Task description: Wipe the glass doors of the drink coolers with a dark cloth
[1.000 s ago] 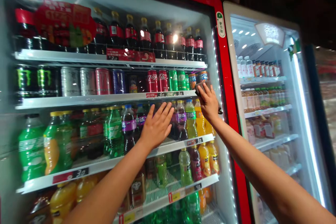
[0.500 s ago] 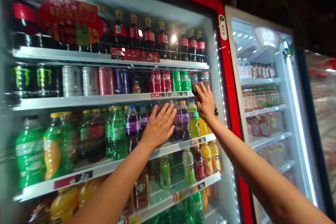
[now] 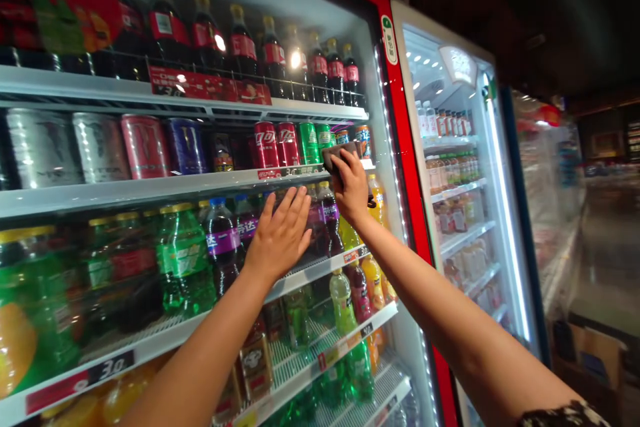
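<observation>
My left hand (image 3: 280, 235) lies flat with fingers stretched on the glass door of a drinks fridge, in front of dark bottles with purple labels (image 3: 223, 241). To its right and higher up, my right hand (image 3: 353, 192) is closed around a dark, flat block (image 3: 339, 155), its kind unclear, which appears pressed to the glass. Behind the block are green cans (image 3: 309, 143) and an orange-and-blue can (image 3: 364, 141). A small black piece (image 3: 371, 201) shows beside my right wrist. My right palm and part of the block are hidden.
The door has a red frame (image 3: 411, 147) on the right. Inside, shelves hold cola bottles (image 3: 243, 47), red cans (image 3: 266, 145) and green soda bottles (image 3: 184, 257). A second lit fridge (image 3: 453, 167) stands to the right, with a cardboard box (image 3: 595, 353) on the floor beyond.
The view has turned right, so the shelves sit farther left. My right hand and the dark block have shifted slightly up and left across the cans. My left hand stays flat.
</observation>
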The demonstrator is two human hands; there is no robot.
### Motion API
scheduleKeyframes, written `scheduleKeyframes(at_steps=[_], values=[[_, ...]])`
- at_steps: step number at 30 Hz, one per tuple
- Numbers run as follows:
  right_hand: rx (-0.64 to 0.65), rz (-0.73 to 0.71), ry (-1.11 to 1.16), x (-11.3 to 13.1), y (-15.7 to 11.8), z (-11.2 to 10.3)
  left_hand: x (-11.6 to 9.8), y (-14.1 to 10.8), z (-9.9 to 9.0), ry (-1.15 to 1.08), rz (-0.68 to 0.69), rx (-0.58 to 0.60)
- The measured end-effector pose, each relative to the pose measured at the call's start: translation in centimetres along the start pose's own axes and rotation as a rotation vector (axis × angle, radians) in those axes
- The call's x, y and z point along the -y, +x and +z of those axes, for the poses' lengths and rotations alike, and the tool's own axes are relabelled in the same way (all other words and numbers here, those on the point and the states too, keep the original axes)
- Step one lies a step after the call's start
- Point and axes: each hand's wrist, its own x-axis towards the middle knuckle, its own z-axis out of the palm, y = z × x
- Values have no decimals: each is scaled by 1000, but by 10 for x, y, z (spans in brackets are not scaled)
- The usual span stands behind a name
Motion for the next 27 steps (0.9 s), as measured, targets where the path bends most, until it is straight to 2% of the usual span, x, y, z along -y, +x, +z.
scheduleKeyframes(at_steps=[3, 6, 8, 10, 13, 17, 19, 21, 24, 27], values=[[119, -115, -41, 11, -17, -9, 2, -1, -1, -28, 16, -16], [240, -164, -103, 6, -33, -27, 4, -1, -4, -81, 35, -2], [259, -113, -137, 1, -31, -32, 7, -3, -7, -105, 34, 0], [239, -34, -145, 3, -19, -28, 10, -6, -11, -111, 30, -5], [201, 32, -130, 23, -1, -15, 14, -11, -19, -115, 25, -18], [277, -97, -143, 50, -6, -15, 22, -20, -26, -146, 1, -37], [342, -169, -163, 50, -16, -24, 26, -27, -30, -151, -11, -33], [371, -167, -183, 43, -20, -30, 32, -35, -35, -131, -12, -30], [302, -36, -168, 34, -8, -22, 39, -44, -43, -81, -7, -26], [181, 41, -96, 48, 8, -1, 44, -49, -50, -32, -15, -5]])
